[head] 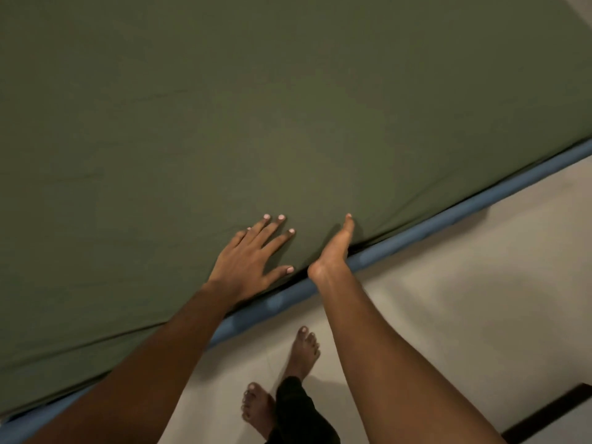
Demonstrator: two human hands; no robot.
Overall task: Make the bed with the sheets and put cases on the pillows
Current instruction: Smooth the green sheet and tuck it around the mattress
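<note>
Partly, the right hand [333, 251] is hidden under the sheet [224, 107] edge.

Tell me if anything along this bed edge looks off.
Nothing damaged. The green sheet lies mostly smooth, with faint creases near the right hand. A blue strip shows below its edge, so the tuck there looks unfinished.

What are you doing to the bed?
A person is spreading the green sheet. The left hand lies flat on it with spread fingers, and the right hand pushes edge-on into it at the side, just above the blue edge of the bed. No pillows are in view.
</note>
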